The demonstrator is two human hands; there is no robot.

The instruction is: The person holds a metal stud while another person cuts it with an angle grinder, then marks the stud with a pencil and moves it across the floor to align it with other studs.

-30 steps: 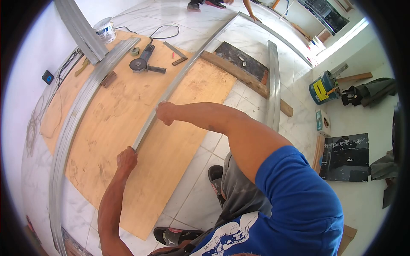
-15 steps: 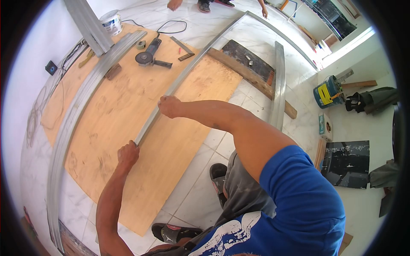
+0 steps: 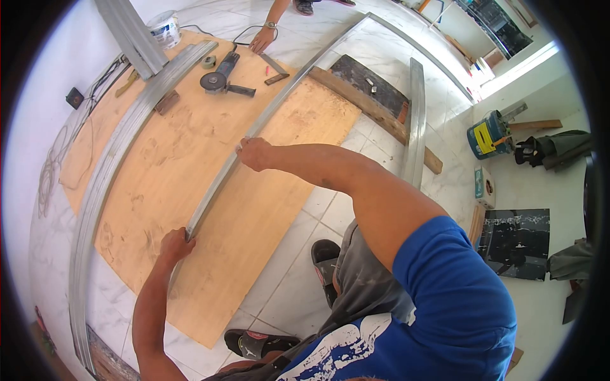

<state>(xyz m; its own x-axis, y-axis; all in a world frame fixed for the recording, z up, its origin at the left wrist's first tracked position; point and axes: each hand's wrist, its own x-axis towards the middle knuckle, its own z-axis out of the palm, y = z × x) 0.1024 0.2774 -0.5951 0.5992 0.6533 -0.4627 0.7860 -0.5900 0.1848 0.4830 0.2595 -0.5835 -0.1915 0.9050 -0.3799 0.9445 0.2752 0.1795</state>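
Note:
A long, thin galvanized metal channel runs slantwise over a plywood sheet and joins another length at a far corner. My left hand is closed round it low on the left. Farther up, my right hand grips the same channel, fingers wrapped over its edge. Beyond my right hand, an angle grinder lies on the plywood beside a try square. A co-worker's hand, with a watch on the wrist, reaches down at the upper end of the square.
Other metal channels lie along the left side, propped on a wood block. A wooden plank and a dark panel lie to the right. A white bucket stands at the back, a dark bucket at right.
My left hand has moved down and to the left, still on the channel. My right hand stays nearly in place. The co-worker's hand has come down to the square.

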